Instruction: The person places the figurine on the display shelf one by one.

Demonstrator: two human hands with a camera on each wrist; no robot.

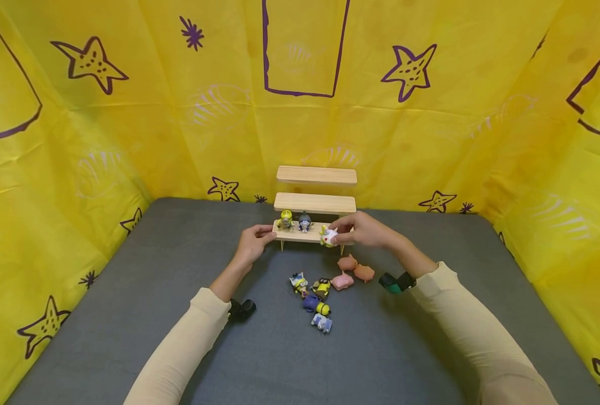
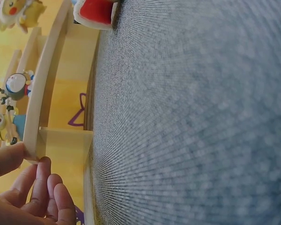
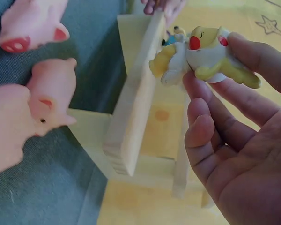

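My right hand (image 1: 368,229) pinches a small yellow and white figurine with red cheeks (image 3: 210,54) between thumb and fingers. It is held just above the right part of the lowest step of a wooden tiered shelf (image 1: 307,236). At that step's left end, my left hand (image 1: 253,243) grips the board, thumb on top and fingertips at its edge below. On the same step stand a yellow minion figurine (image 1: 286,220) and, to its right, a figurine with a dark cap (image 1: 305,222).
In front of the shelf, three pink pig figures (image 1: 342,280) lie close together on the grey cloth. Left of them sit several more figurines, among them a blue and yellow one (image 1: 316,305) and a white and blue one (image 1: 322,323). A yellow curtain (image 1: 300,129) hangs behind the shelf.
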